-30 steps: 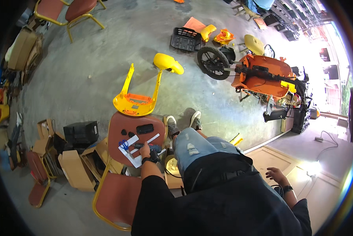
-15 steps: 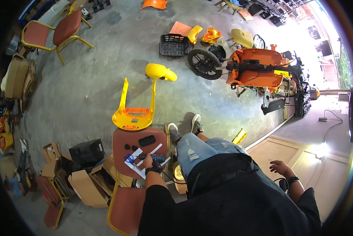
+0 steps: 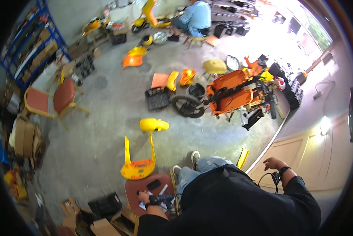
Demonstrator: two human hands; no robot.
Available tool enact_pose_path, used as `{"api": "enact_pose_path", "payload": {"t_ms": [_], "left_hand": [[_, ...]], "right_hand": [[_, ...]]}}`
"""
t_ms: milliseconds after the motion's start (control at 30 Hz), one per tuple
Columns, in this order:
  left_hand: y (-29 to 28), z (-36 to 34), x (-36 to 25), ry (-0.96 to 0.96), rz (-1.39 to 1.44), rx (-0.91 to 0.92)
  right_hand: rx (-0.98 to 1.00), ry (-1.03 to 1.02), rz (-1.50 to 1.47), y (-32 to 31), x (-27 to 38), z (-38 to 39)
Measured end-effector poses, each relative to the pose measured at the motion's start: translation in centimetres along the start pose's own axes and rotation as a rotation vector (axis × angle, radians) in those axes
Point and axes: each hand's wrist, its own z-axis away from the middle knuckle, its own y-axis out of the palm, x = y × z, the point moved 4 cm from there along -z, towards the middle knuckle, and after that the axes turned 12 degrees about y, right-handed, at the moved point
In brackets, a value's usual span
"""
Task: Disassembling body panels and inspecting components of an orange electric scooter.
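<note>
On the brown-red chair seat (image 3: 132, 189), my left hand (image 3: 143, 196) bends over with fingers closed around or against a small dark piece I cannot make out. Right beside its wrist lies a dark power tool (image 3: 162, 198), apparently a drill. White strips (image 3: 163, 189) show around the tool, partly covered. A black oblong case (image 3: 154, 185) rests farther up the seat. Out to my right, my right hand (image 3: 274, 163) hangs in the air, fingers loosely bent and apart, holding nothing.
A yellow scooter panel (image 3: 138, 170) stands against the chair's far edge, a yellow fender (image 3: 153, 124) beyond it. The partly stripped orange scooter (image 3: 231, 92) occupies the right. Cardboard boxes (image 3: 103, 227) crowd the lower left. A seated person (image 3: 196, 19) in blue is at the back.
My view has tilted up, bringing the far person and shelves in. My left hand has shifted from beside the tool toward the small dark pieces. My right hand's fingers droop more.
</note>
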Motion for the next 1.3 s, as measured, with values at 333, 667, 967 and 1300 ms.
{"api": "enact_pose_path", "payload": {"t_ms": [333,667,967,1300], "left_hand": [[8.5,2.9,-5.0,-0.076,-0.103,0.314],[10.5,8.4,-8.7,-0.069,-0.335,0.408],[14.3,17.1,-15.8,-0.227,-0.312,0.394],[25.4,12.8,-23.2,-0.295,-0.471,0.536]], "right_hand": [[0.057,-0.265,0.243,-7.1,14.0,-4.8],[0.064,-0.79,0.249,-14.3,47.8,-14.1],[-0.073,-0.891,0.365,-22.1,57.2,-26.0],[-0.159,-0.654,0.197,-31.5,60.4,-35.3]]}}
